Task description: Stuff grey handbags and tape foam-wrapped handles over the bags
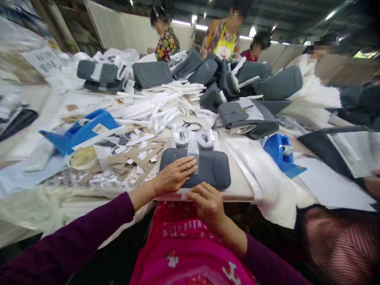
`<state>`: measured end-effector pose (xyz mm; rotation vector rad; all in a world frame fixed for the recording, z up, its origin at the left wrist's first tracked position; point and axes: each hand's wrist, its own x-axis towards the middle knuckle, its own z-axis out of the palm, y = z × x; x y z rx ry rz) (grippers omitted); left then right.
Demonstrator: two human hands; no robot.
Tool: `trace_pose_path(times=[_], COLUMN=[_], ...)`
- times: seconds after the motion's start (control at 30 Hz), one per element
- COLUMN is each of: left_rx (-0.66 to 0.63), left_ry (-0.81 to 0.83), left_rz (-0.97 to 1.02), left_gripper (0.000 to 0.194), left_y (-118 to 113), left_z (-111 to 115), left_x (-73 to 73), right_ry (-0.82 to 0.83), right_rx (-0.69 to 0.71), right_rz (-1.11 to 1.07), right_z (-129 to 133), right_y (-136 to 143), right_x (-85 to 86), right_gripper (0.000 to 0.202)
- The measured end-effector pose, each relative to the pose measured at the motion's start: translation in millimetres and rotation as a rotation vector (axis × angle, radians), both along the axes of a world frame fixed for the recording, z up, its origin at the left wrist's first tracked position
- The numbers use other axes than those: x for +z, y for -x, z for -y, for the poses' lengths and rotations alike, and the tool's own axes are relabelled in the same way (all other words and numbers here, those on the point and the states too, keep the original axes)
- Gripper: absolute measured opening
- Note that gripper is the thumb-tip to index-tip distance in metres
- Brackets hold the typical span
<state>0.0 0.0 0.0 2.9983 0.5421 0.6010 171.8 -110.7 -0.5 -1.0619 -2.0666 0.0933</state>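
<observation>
A dark grey handbag (208, 170) lies flat at the table's front edge in front of me. A strip of clear plastic film (193, 148) runs across its middle. My left hand (175, 174) rests flat on the bag, fingers stretched over the film. Just below the bag's near edge, my right hand (208, 200) pinches a clear piece of the film at the table edge. Two rolled white coils (181, 136) in clear wrap sit against the bag's far side, with a dark strap or cord (192, 125) behind them.
Blue tape dispensers stand left (86, 128) and right (280, 152). Cardboard scraps (139, 152) and white tubes (166, 107) are strewn left and beyond. Several grey bags (151, 74) are piled at the back. White sheeting (267, 174) hangs over the edge at right. Co-workers are across the table.
</observation>
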Motion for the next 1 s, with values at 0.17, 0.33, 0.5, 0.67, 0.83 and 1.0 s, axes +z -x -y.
trace_pose_path(times=[0.17,0.33,0.5,0.67,0.83,1.0], left_rx=[-0.007,0.042,0.083,0.092,0.109,0.145], left_ry=[0.057,0.143,0.214,0.203,0.222,0.218], left_rz=[0.094,0.196,0.266,0.247,0.256,0.264], left_gripper=[0.051,0.048,0.048,0.050,0.056,0.060], left_y=[4,8,9,7,5,2], left_z=[0,6,8,6,6,10], left_x=[-6.9,-6.5,-6.0,-9.6,-10.3,-7.3], right_ry=[0.158,0.198,0.220,0.254,0.312,0.416], right_rx=[-0.117,-0.261,-0.326,-0.400,-0.417,-0.346], right_rz=[-0.112,-0.031,0.091,0.265,0.391,0.468], right_z=[-49,-66,-66,-68,-74,-87], right_y=[-10,-7,-3,-1,-1,-7], right_x=[9.8,5.7,4.8,7.7,18.2,34.3], right_gripper=[0.018,0.015,0.013,0.012,0.002,0.011])
